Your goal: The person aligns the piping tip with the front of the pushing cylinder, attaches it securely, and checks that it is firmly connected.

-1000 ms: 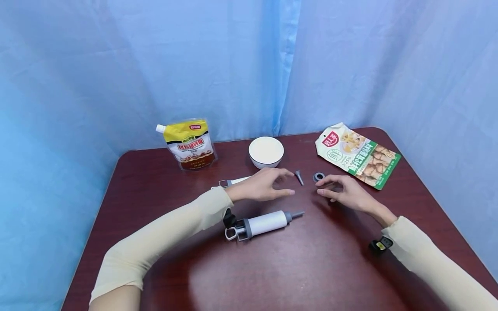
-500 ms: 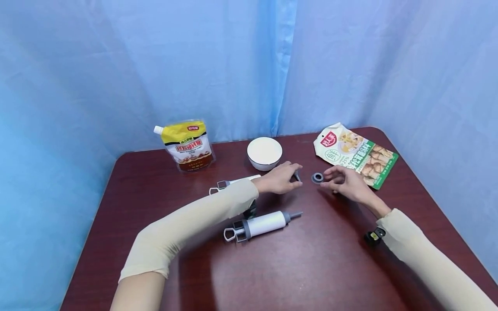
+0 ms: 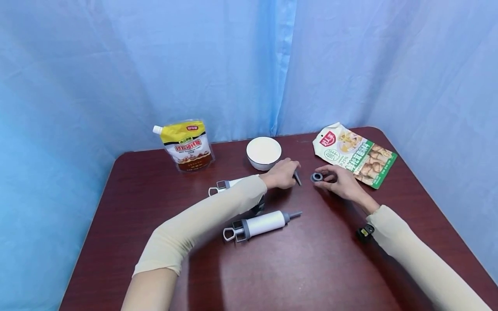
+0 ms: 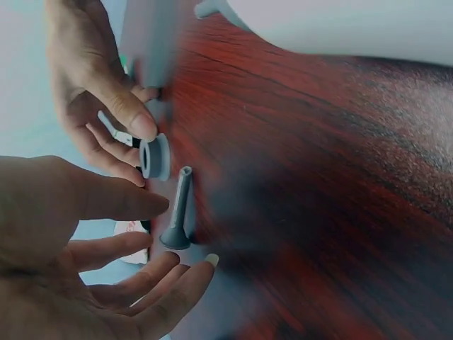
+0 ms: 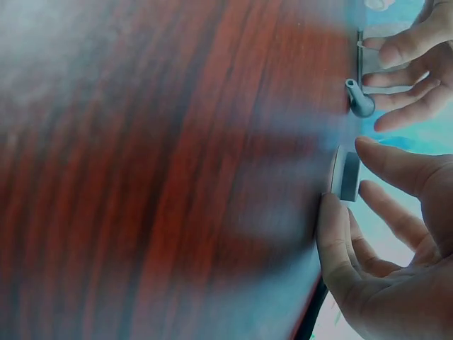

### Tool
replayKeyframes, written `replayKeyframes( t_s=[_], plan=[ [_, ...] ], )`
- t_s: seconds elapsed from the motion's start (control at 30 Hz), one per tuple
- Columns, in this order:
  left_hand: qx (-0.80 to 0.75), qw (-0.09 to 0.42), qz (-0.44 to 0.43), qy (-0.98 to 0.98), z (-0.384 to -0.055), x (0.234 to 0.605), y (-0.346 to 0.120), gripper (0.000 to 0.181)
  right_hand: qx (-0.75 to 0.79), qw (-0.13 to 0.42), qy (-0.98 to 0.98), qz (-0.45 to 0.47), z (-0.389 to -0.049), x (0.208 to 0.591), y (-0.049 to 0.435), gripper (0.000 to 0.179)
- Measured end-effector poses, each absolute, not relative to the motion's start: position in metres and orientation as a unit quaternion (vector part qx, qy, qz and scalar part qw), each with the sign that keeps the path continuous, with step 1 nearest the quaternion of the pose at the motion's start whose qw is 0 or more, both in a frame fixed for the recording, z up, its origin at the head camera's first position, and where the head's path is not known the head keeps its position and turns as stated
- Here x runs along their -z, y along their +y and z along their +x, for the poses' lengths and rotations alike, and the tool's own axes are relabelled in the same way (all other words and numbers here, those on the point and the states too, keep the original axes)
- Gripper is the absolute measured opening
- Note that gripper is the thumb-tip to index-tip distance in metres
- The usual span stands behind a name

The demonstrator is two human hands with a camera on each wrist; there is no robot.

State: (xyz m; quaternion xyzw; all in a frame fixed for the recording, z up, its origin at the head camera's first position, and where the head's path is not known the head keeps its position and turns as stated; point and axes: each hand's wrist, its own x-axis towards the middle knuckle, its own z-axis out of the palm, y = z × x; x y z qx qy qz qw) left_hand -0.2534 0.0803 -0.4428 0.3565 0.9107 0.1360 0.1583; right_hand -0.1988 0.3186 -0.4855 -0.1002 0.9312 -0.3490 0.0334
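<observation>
A small grey flanged ring point(image 3: 317, 177) lies on the table between the thumb and fingertips of my right hand point(image 3: 344, 183), which pinch it at opposite edges. To its left lies a grey cone-shaped nozzle point(image 4: 178, 212) with a flared base. My left hand point(image 3: 283, 173) reaches over that nozzle, thumb and fingers spread around it with a gap showing in the left wrist view. Nearer the body, a white syringe-like tube point(image 3: 266, 223) with grey ends and a loop handle lies on its side. A second such tube point(image 3: 234, 182) is mostly hidden behind the left forearm.
A white bowl point(image 3: 263, 166) stands at the back, just beyond the left hand. A spouted pouch point(image 3: 189, 149) with a yellow top stands at the back left. A green and white food packet point(image 3: 355, 154) lies flat beyond the right hand. Blue curtains point(image 3: 233, 65) hang behind the table.
My left hand has moved right and away from the body, coming over the nozzle. My right hand has moved slightly left and its fingertips have come around the ring.
</observation>
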Motion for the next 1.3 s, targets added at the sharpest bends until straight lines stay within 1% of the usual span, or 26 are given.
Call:
replayKeyframes(
  t_s=[0.07, 0.2, 0.3, 0.47, 1.07, 1.3],
  plan=[
    [-0.136, 0.155, 0.354, 0.912, -0.253, 0.444, 0.08, 0.043, 0.34, 0.03, 0.934, -0.105, -0.199, 0.484, 0.317, 0.04],
    [-0.144, 0.158, 0.341, 0.915, -0.253, 0.449, 0.078, 0.033, 0.332, 0.038, 0.937, -0.099, -0.199, 0.483, 0.316, 0.034],
    [-0.154, 0.164, 0.332, 0.916, -0.253, 0.452, 0.078, 0.031, 0.329, 0.041, 0.939, -0.092, -0.198, 0.483, 0.316, 0.031],
    [-0.163, 0.166, 0.323, 0.917, -0.253, 0.454, 0.078, 0.032, 0.335, 0.042, 0.937, -0.089, -0.197, 0.484, 0.316, 0.032],
    [-0.211, 0.153, 0.329, 0.908, -0.246, 0.454, 0.069, 0.02, 0.336, 0.043, 0.937, -0.088, -0.192, 0.483, 0.315, 0.032],
    [-0.238, 0.148, 0.35, 0.894, -0.239, 0.451, 0.065, 0.016, 0.343, 0.057, 0.935, -0.076, -0.188, 0.483, 0.316, 0.031]
  ],
)
